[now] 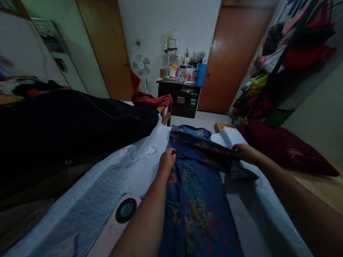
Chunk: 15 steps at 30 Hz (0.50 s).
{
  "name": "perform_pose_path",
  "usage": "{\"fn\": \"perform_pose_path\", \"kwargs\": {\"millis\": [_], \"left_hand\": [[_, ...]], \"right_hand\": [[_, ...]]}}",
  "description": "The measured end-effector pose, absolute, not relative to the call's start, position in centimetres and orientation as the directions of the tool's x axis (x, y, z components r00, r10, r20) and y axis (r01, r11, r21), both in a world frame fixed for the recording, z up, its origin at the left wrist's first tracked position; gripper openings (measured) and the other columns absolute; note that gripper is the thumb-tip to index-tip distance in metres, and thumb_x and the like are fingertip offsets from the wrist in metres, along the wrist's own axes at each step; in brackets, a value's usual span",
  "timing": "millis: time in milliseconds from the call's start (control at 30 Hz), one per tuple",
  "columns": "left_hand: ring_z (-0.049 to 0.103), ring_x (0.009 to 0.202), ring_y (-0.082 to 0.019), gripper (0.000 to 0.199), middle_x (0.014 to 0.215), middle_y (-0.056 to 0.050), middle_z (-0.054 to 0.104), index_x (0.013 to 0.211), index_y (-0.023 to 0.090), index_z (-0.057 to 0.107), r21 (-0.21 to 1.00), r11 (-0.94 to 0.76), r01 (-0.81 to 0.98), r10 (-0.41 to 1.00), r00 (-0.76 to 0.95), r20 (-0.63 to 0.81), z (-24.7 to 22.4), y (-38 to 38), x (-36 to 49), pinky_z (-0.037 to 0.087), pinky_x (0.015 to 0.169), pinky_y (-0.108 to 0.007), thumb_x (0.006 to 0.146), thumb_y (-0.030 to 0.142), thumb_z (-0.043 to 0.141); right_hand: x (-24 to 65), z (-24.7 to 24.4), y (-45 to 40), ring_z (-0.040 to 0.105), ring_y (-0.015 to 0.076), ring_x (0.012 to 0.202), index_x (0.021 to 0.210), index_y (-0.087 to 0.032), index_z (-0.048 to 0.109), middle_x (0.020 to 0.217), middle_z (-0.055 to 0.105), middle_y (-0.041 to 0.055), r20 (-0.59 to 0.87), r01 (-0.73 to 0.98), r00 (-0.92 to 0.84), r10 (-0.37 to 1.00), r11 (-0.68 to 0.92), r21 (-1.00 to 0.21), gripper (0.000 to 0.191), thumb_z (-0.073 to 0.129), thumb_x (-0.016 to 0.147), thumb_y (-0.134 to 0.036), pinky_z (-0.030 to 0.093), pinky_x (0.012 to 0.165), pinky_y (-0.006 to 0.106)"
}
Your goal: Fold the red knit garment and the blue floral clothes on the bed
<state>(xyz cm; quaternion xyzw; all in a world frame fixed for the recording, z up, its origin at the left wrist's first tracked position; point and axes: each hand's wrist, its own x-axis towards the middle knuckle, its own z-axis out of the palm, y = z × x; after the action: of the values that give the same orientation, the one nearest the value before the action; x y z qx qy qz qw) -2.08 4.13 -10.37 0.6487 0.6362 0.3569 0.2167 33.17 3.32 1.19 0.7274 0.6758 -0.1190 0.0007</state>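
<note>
A dark blue garment with a floral print (198,192) lies lengthwise in front of me on a pale quilted cover (131,178). My left hand (168,160) is closed at the garment's left edge, near its upper part, with the fingertips curled on the cloth. Out to the right, my right hand (246,153) pinches a sleeve (222,157) that stretches across the garment. The sleeve's cuff end (245,175) hangs past that hand over the cover. Under my left forearm, a pink box-shaped thing with a dark round window (125,210) is partly hidden.
Black cloth (80,121) is heaped along the left. A maroon cushion (286,146) lies at the right. Beyond the bed end are a reddish cloth on a chair (152,100), a white fan (141,66) and a dark cabinet (179,98). Clothes (302,46) hang at upper right.
</note>
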Motion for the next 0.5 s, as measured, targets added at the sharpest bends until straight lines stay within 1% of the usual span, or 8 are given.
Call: {"fn": "perform_pose_path", "kwargs": {"millis": [100,200,267,333,400,433,467,500], "left_hand": [[0.064,0.101,-0.018,0.023,0.106,-0.004,0.071,0.103,0.021,0.068,0.667,-0.202,0.717,0.972,0.061,0.228,-10.1,4.3,-1.9,0.048,0.093,-0.031,0.082,0.016,0.061],[0.058,0.11,-0.021,0.026,0.113,-0.006,0.069,0.109,0.019,0.067,0.559,-0.296,0.775,0.947,0.161,0.278,-10.0,4.3,-1.8,0.042,0.102,-0.035,0.084,0.019,0.06],[0.055,0.115,-0.022,0.029,0.118,-0.007,0.067,0.114,0.018,0.065,0.515,-0.308,0.8,0.943,0.183,0.279,-9.9,4.2,-1.7,0.039,0.105,-0.036,0.086,0.021,0.057],[0.053,0.117,-0.022,0.031,0.123,-0.007,0.064,0.118,0.018,0.062,0.494,-0.301,0.816,0.947,0.193,0.258,-9.9,4.1,-1.7,0.039,0.105,-0.036,0.087,0.022,0.055],[0.052,0.118,-0.022,0.032,0.125,-0.007,0.063,0.119,0.019,0.061,0.483,-0.294,0.825,0.951,0.2,0.237,-9.8,4.0,-1.6,0.039,0.104,-0.037,0.088,0.023,0.053],[0.052,0.119,-0.023,0.033,0.125,-0.007,0.063,0.12,0.019,0.061,0.479,-0.292,0.828,0.952,0.201,0.232,-9.8,4.0,-1.6,0.04,0.104,-0.037,0.088,0.023,0.052],[0.052,0.119,-0.023,0.033,0.125,-0.007,0.063,0.12,0.02,0.061,0.475,-0.292,0.83,0.952,0.203,0.229,-9.8,4.0,-1.6,0.04,0.104,-0.037,0.089,0.023,0.052],[0.052,0.119,-0.022,0.033,0.126,-0.007,0.063,0.12,0.02,0.061,0.472,-0.293,0.832,0.952,0.204,0.23,-9.8,4.0,-1.6,0.04,0.104,-0.037,0.089,0.023,0.051]], "right_hand": [[34.7,1.4,4.2,0.062,0.0165,0.056,0.086,-0.014,0.068,0.066,0.068,0.0067,-0.198,0.944,0.178,0.964,-0.224,-0.242,0.015,0.056,0.084,-0.024,0.043,0.051,0.024],[35.4,1.3,3.8,0.067,0.02,0.061,0.094,-0.01,0.066,0.08,0.071,0.0142,-0.161,0.875,0.275,0.948,-0.316,-0.368,0.035,0.045,0.093,-0.037,0.048,0.053,0.028],[35.4,1.1,2.5,0.07,0.0229,0.078,0.107,-0.011,0.064,0.098,0.071,0.0168,-0.114,0.863,0.207,0.972,-0.236,-0.447,0.042,0.042,0.094,-0.044,0.053,0.065,0.03],[35.1,0.5,0.6,0.065,0.0258,0.104,0.124,-0.016,0.058,0.12,0.065,0.015,-0.05,0.887,-0.003,0.999,-0.021,-0.461,0.05,0.051,0.088,-0.05,0.052,0.084,0.033],[34.4,-0.8,-1.5,0.049,0.0306,0.128,0.143,-0.021,0.041,0.143,0.048,0.0146,-0.047,0.925,-0.187,0.981,0.159,-0.346,0.083,0.071,0.072,-0.052,0.043,0.101,0.039],[33.9,-1.5,-2.5,0.041,0.0348,0.134,0.147,-0.02,0.035,0.149,0.041,0.0166,-0.064,0.954,-0.193,0.979,0.172,-0.244,0.103,0.08,0.059,-0.048,0.038,0.106,0.044],[33.5,-2.3,-3.2,0.035,0.0386,0.137,0.148,-0.02,0.033,0.151,0.037,0.0185,-0.084,0.979,-0.166,0.983,0.153,-0.137,0.115,0.086,0.049,-0.042,0.034,0.108,0.05],[33.0,-3.0,-3.8,0.032,0.0404,0.138,0.149,-0.021,0.032,0.152,0.035,0.019,-0.084,0.989,-0.146,0.986,0.143,-0.049,0.117,0.087,0.046,-0.034,0.031,0.108,0.053]]}}
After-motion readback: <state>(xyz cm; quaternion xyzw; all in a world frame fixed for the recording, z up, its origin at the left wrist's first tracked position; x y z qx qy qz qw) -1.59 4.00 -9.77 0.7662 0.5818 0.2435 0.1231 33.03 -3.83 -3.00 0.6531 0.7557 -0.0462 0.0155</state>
